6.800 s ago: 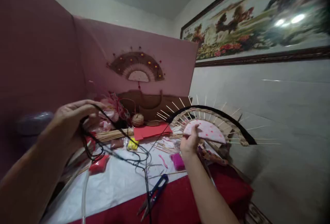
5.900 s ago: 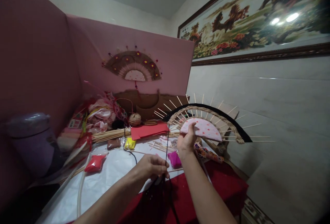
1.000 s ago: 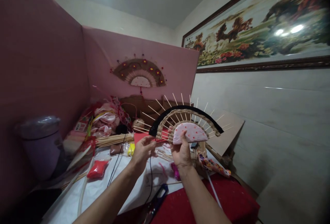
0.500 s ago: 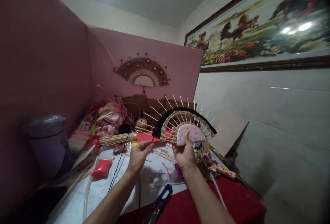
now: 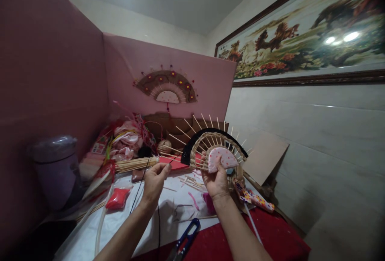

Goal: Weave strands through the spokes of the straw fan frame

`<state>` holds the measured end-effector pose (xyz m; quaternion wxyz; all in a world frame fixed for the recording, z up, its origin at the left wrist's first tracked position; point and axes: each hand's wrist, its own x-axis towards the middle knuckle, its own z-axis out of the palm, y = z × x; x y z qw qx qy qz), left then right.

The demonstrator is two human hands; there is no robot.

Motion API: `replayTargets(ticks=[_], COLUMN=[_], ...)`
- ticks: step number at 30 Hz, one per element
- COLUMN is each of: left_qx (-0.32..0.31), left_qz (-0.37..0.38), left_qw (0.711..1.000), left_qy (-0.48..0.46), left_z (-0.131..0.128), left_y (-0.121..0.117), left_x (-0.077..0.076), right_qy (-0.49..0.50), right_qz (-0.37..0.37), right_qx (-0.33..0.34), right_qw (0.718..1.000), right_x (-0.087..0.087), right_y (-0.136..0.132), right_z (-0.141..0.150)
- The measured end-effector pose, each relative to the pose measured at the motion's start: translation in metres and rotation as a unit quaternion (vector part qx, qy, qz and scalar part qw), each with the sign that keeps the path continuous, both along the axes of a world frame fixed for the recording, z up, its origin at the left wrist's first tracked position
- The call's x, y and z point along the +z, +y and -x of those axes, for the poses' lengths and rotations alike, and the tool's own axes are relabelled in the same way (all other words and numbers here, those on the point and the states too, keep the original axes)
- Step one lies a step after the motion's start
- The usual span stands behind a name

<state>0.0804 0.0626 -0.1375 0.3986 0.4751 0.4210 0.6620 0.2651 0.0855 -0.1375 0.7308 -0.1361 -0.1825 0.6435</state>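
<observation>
My right hand (image 5: 215, 179) grips a half-round woven fan (image 5: 201, 144) by its pink dotted padded centre (image 5: 221, 160), the thumb in front and fingers behind. Thin wooden sticks fan out from it, crossed by a tan cord band and an outer black yarn band (image 5: 187, 148). Left of the fan, my left hand (image 5: 156, 181) pinches a black yarn (image 5: 172, 160) between thumb and fingertips. The strand runs toward the fan's left edge, and a length hangs down below the hand.
Blue-handled snips (image 5: 189, 235) lie at the table's front. A red packet (image 5: 118, 198), a bundle of sticks (image 5: 136, 164) and a lidded container (image 5: 55, 168) are at the left. A flowered-cloth item (image 5: 255, 199) lies right. A finished fan (image 5: 165, 85) hangs on the pink panel.
My left hand has moved left, away from the fan's edge, drawing the black yarn out. The fan has tilted slightly and shifted a little lower.
</observation>
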Motion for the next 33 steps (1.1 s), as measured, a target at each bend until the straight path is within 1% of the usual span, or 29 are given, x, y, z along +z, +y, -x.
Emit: replayTargets(ticks=[4, 9, 13, 15, 17, 20, 25, 27, 29, 31, 33], left_qx=[0.012, 0.036, 0.029, 0.036, 0.049, 0.052, 0.058, 0.047, 0.018, -0.032, -0.091], left_qz=[-0.008, -0.012, -0.024, -0.034, -0.034, -0.038, -0.046, -0.051, -0.023, 0.025, 0.051], left_qw=[1.0, 0.999, 0.999, 0.998, 0.998, 0.998, 0.997, 0.998, 1.0, 0.999, 0.994], left_qy=[-0.004, -0.016, -0.027, -0.03, -0.025, -0.017, 0.001, 0.004, 0.001, -0.009, -0.024], left_z=[0.004, 0.012, 0.017, 0.019, 0.021, 0.024, 0.029, 0.032, 0.035, 0.039, 0.043], left_y=[0.0, 0.006, 0.008, 0.009, 0.009, 0.008, 0.009, 0.01, 0.01, 0.01, 0.008], left_x=[0.004, 0.0, 0.002, 0.004, 0.007, 0.009, 0.011, 0.012, 0.014, 0.017, 0.021], right_qy=[0.024, 0.033, 0.006, -0.009, -0.011, -0.015, -0.063, -0.076, -0.089, -0.107, -0.125], right_qz=[0.011, 0.024, 0.026, 0.025, 0.029, 0.033, 0.024, 0.026, 0.019, 0.008, 0.004], right_qx=[0.023, 0.023, 0.03, 0.038, 0.043, 0.054, 0.066, 0.069, 0.075, 0.086, 0.102], right_qw=[0.999, 0.999, 0.999, 0.999, 0.999, 0.998, 0.996, 0.994, 0.993, 0.991, 0.987], right_x=[0.002, 0.001, -0.002, -0.002, -0.001, 0.001, 0.003, 0.003, 0.002, 0.0, -0.001], right_y=[-0.002, -0.004, -0.002, -0.002, -0.003, -0.006, -0.011, -0.011, -0.012, -0.011, -0.01], right_z=[0.001, 0.002, 0.001, 0.001, 0.002, 0.003, 0.007, 0.008, 0.008, 0.008, 0.007])
